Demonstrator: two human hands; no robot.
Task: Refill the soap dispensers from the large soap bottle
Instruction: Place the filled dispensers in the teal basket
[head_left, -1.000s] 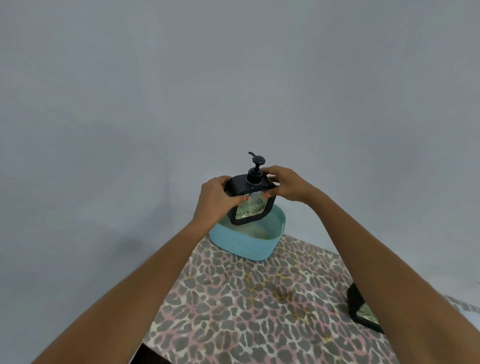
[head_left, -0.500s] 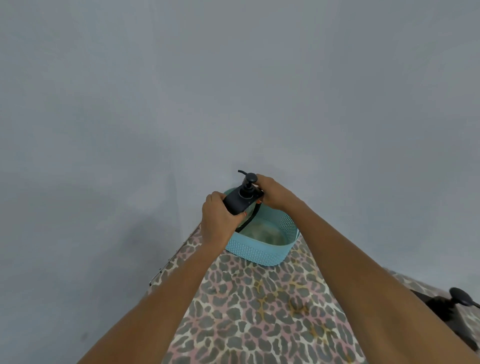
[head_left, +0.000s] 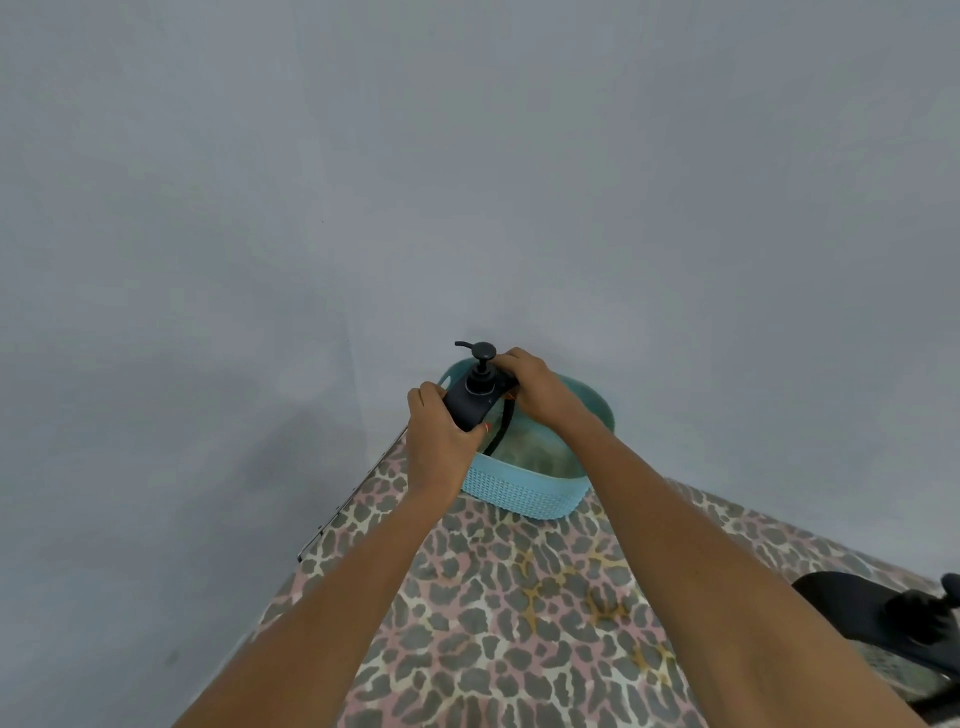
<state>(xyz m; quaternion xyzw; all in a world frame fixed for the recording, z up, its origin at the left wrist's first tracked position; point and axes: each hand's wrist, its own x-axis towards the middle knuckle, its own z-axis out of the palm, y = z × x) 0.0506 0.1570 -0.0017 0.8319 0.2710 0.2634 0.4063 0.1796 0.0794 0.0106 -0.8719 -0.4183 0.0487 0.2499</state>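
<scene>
While both hands (head_left: 441, 441) grip dispenser (head_left: 475, 397), basket (head_left: 519, 491) below.

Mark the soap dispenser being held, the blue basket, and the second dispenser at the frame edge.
soap dispenser (head_left: 471, 402), head view, on its black top.
blue basket (head_left: 519, 493), head view, on its near perforated wall.
second dispenser (head_left: 852, 608), head view, on its dark body at lower right.

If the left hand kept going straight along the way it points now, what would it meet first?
The left hand already grips the black dispenser. Carried onward, it would likely meet the far rim of the blue basket, then the grey wall; depth is unclear.
</scene>
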